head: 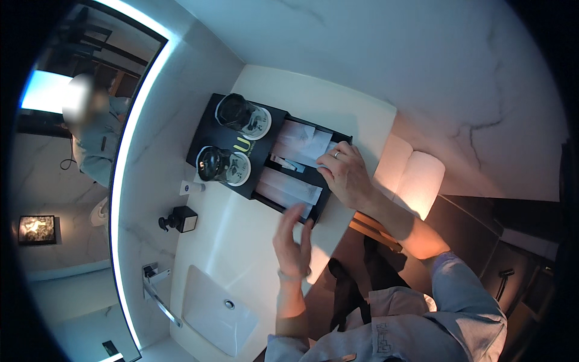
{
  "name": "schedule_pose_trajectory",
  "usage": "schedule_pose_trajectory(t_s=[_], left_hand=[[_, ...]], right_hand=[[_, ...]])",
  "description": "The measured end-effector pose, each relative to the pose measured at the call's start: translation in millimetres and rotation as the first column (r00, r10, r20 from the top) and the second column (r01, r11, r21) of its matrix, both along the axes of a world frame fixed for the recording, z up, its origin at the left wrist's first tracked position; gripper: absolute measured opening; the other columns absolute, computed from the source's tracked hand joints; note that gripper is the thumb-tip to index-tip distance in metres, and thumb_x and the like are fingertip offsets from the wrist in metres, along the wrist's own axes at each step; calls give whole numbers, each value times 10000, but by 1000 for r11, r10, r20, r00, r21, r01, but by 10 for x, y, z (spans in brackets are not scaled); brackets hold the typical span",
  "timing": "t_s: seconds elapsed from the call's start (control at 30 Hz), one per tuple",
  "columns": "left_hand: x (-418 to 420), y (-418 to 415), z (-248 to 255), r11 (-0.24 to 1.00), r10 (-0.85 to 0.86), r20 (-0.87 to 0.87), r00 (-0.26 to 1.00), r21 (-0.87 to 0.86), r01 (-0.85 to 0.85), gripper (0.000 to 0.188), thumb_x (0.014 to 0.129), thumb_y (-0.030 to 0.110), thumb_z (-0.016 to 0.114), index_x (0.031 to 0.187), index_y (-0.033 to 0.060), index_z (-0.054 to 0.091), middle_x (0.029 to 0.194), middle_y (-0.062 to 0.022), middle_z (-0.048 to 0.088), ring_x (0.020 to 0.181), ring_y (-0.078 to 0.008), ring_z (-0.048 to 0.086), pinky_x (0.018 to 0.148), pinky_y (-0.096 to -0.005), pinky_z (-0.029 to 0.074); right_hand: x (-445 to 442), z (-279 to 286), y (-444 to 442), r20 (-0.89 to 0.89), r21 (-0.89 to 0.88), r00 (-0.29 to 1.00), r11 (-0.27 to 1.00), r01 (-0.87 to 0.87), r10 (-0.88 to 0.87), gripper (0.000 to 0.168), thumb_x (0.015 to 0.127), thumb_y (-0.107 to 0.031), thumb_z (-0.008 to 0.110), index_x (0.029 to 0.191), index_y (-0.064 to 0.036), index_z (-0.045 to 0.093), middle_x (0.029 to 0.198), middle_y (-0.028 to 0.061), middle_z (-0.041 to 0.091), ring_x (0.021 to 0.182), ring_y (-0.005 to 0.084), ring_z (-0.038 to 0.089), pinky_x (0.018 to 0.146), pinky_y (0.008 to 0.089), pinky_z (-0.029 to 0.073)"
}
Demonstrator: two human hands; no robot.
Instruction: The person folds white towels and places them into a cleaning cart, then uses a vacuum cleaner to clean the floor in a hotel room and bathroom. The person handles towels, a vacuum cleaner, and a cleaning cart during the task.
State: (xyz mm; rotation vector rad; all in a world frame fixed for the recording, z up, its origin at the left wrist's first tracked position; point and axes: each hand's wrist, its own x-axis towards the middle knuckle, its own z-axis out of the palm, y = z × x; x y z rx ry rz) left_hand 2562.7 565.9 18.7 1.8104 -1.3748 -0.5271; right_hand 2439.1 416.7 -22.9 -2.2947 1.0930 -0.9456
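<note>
A black box drawer (309,176) is pulled out on the white counter. Pale paper packets (302,140) fill its upper compartment, and more packets (289,186) lie in the lower one. Between them sits a small tube-like item (284,162). My right hand (346,174), a ring on one finger, bends over the drawer's front edge by the upper packets; its fingertips are partly hidden, so any grip cannot be made out. Blurred by motion, my left hand (294,244) is close to the drawer's lower front corner, thumb and fingers apart, nothing visible in it.
Two dark glasses, one upper (235,111) and one lower (212,164), stand with white paper discs on the black box (210,124). A small white tube (192,188), black pump dispenser (184,219), faucet (160,294) and basin (217,312) follow. Rolled towels (418,176) lie below the counter edge.
</note>
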Motion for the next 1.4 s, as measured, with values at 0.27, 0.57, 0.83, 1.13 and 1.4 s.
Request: schedule_pose_trajectory(t_s=[0.27,0.57,0.83,1.13,1.4], left_hand=[[442,-426,-523,963,-59,566,822,249,-101,644,758,174,730,1326,21,469,1390,-202,432,1242,-361,444,1054,-424,318],[327,-690,-522,978,-184,569,801,189,90,559,807,205,682,1315,67,493,1397,-142,442,1286,-303,422,1065,-448,299],[300,-859,-526,943,-278,608,743,319,91,473,896,262,585,1330,112,473,1385,-64,471,1316,-259,395,1070,-499,229],[400,-873,-451,934,-335,660,672,329,142,369,913,284,561,1249,133,544,1347,-34,521,1311,-258,406,1082,-531,168],[-65,-557,39,981,-192,403,895,48,189,375,903,117,571,1272,63,533,1318,-129,536,1291,-317,435,1076,-479,247]], right_hand=[[208,-25,79,-333,3,938,995,103,-96,119,804,-131,628,860,-26,637,909,139,631,971,265,479,828,403,327],[178,-38,-102,-355,-86,916,982,169,-189,215,715,-136,663,883,-21,593,848,150,625,950,278,486,788,408,303],[293,-15,-209,-506,-12,843,979,203,-182,270,646,-87,669,899,-30,593,855,144,644,973,273,496,791,404,285],[43,72,-121,-52,26,978,979,204,-203,278,751,-81,680,1007,-34,584,987,138,633,1013,304,538,858,420,355],[-1274,-1080,1017,302,713,520,551,434,-799,294,818,29,610,1089,-45,526,945,73,554,798,176,541,719,306,467]])
